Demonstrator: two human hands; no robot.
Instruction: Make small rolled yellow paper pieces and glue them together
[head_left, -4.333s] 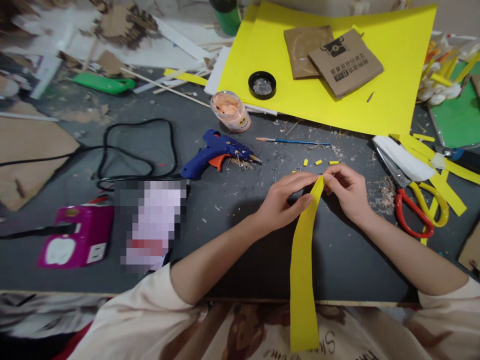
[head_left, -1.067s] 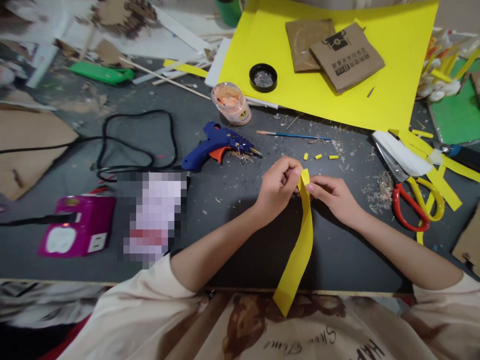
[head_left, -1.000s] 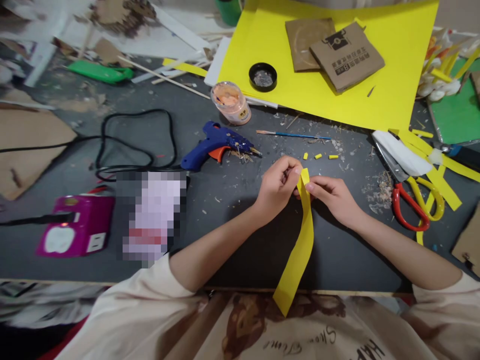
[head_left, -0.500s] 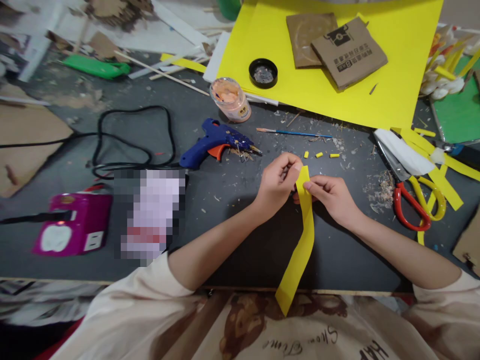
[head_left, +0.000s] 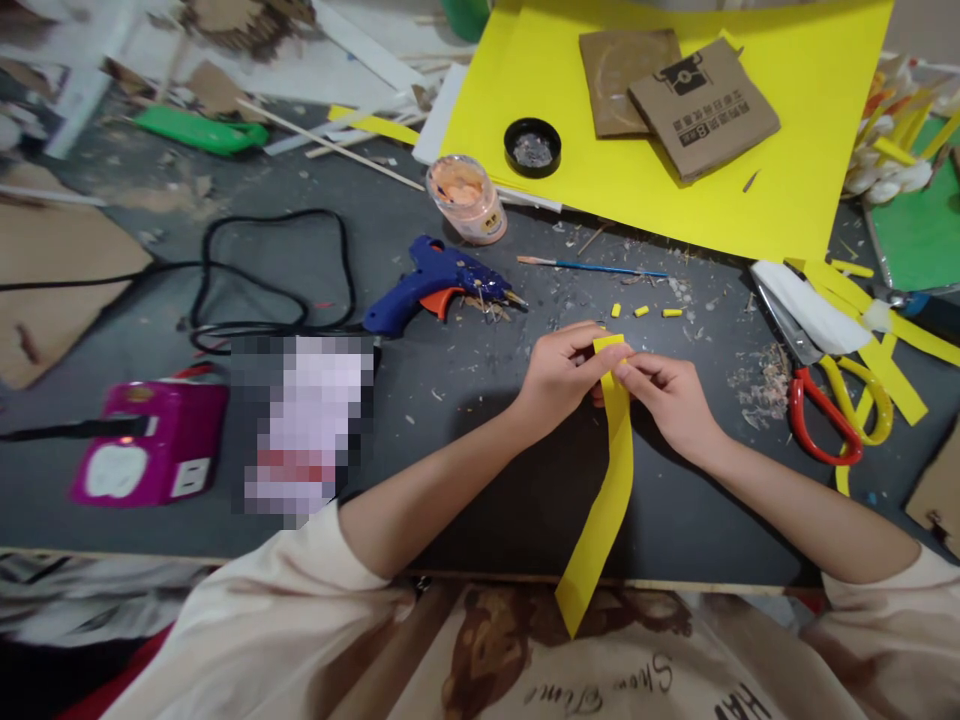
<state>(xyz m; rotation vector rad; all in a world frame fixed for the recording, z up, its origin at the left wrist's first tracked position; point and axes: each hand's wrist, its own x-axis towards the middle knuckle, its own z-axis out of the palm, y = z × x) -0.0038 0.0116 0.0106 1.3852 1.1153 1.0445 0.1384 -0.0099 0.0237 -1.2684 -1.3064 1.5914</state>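
Observation:
A long yellow paper strip [head_left: 611, 490] hangs down from between my hands over the table's front edge, its lower end in front of my shirt. My left hand [head_left: 559, 380] pinches the strip near its top, the thumb lying across its face. On the strip's right edge, just beside that thumb, my right hand [head_left: 671, 400] grips with thumb and fingers. Fingertips behind the paper are mostly hidden. Beyond my hands lie three small yellow rolls [head_left: 641, 311] and a thin blue paintbrush [head_left: 600, 268].
A blue glue gun [head_left: 427, 285] and an open paint jar [head_left: 469, 200] stand left of centre. Scissors [head_left: 814, 390] with red and yellow handles lie at right near yellow strips [head_left: 896, 375]. Yellow sheets [head_left: 795, 180] cover the back. At left are a magenta box [head_left: 154, 445] and black cable [head_left: 349, 270].
My left thumb has come down across the strip's upper part, meeting my right thumb. The strip's top is a little lower and further right. The view has shifted slightly.

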